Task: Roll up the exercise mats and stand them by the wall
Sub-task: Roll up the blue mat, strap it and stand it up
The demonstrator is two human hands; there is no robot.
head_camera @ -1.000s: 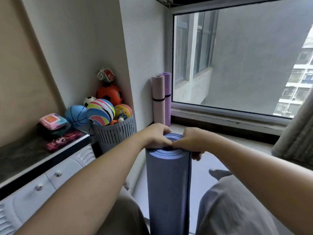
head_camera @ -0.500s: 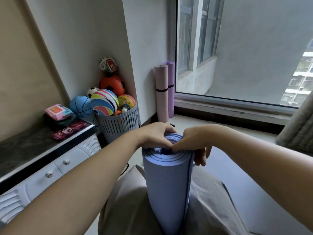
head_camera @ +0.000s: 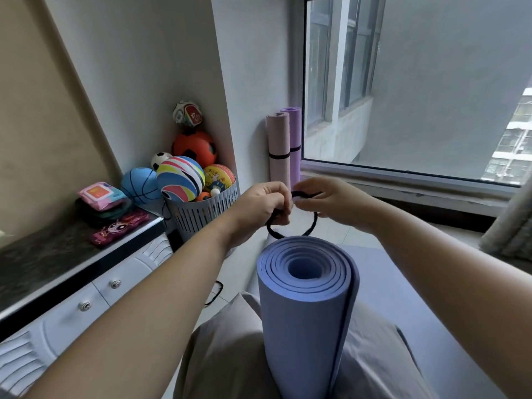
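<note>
A rolled blue-violet exercise mat [head_camera: 305, 309] stands upright between my knees, its spiral end facing up. Neither hand touches it. Just above and behind its top, my left hand [head_camera: 263, 204] and my right hand [head_camera: 325, 201] each pinch a black elastic strap [head_camera: 288, 233], which hangs between them as a loop. In the corner by the window stand two rolled mats, a pink mat [head_camera: 277, 148] with a black band round it and a purple mat [head_camera: 294, 142] behind it.
A grey slatted basket [head_camera: 201, 214] heaped with balls sits left of the standing mats. A dark-topped white cabinet [head_camera: 72, 286] with drawers runs along the left. Another black strap [head_camera: 214, 292] lies on the floor. A large window [head_camera: 417, 96] fills the right.
Both hands have let go of the mat's top and lifted away; they now hold a black strap between them. The mat's spiral end is uncovered.
</note>
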